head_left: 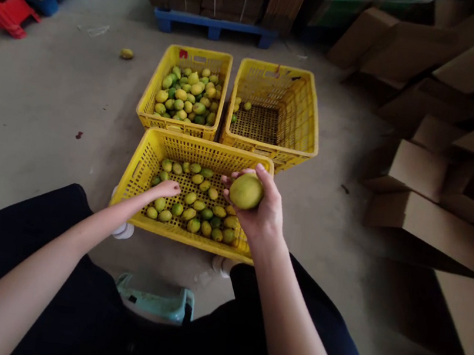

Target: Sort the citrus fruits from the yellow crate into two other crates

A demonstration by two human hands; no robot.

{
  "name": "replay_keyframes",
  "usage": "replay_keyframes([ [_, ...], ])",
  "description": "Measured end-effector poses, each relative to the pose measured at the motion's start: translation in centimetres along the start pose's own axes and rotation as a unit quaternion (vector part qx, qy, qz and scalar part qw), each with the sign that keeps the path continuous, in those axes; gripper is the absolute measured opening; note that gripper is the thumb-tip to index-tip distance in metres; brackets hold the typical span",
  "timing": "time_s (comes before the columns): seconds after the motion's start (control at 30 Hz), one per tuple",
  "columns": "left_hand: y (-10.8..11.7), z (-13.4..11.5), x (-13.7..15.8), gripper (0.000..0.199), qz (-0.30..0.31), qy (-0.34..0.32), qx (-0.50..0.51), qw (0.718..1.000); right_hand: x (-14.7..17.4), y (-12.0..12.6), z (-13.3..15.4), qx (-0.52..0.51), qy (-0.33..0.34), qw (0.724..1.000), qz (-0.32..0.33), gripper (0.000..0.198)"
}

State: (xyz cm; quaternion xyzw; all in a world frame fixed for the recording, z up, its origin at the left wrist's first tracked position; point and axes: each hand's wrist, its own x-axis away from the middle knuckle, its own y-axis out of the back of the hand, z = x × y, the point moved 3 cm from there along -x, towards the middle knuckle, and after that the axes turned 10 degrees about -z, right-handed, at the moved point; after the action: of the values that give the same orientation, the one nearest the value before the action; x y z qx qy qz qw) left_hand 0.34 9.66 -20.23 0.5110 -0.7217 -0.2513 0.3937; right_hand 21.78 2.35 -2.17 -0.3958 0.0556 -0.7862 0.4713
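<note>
My right hand [267, 215] holds a yellow-green lemon [246, 191] up above the right side of the near yellow crate [209, 150], palm turned up and fingers behind the fruit. Over the left part of that crate is my left hand [167, 189], its fingers curled closed. What they hold, if anything, is hidden. Scattered across the crate's slotted floor lie several green and yellow lemons, among them a yellowish one [188, 214] near the middle and a darker green one [206, 213] beside it.
Behind stand a yellow crate heaped with lemons [192, 90] and another crate [312, 117] with a few lemons at its left. A single lemon [126, 53] lies on the floor. Cardboard boxes [435, 225] crowd the right; a blue pallet [215, 27] with bundled cardboard stands behind.
</note>
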Motion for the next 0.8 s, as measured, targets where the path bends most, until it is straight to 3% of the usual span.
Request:
replay_keyframes([
  [0.13,-3.4,2.6,-2.2,0.03,0.033,0.031,-0.097,0.994,-0.5,2.2,0.5,0.025,0.022,0.999,-0.035,0.024],
  [0.27,-5.0,1.4,-7.5,0.053,0.016,0.022,-0.149,0.988,-1.4,5.2,0.6,0.094,0.032,0.992,-0.076,0.02],
  [0.4,-7.1,-0.1,-11.2,0.057,0.018,0.017,-0.176,0.984,-2.0,7.2,1.2,0.084,0.022,0.987,-0.134,0.017],
  [0.6,-9.0,0.9,-11.9,0.046,-0.001,0.047,-0.185,0.982,-1.8,7.2,2.1,0.062,0.029,0.991,-0.114,0.017],
  [0.8,-7.9,2.3,-10.9,0.041,0.011,0.029,-0.121,0.992,-1.3,6.9,3.0,-0.006,0.068,0.989,-0.132,0.015],
])
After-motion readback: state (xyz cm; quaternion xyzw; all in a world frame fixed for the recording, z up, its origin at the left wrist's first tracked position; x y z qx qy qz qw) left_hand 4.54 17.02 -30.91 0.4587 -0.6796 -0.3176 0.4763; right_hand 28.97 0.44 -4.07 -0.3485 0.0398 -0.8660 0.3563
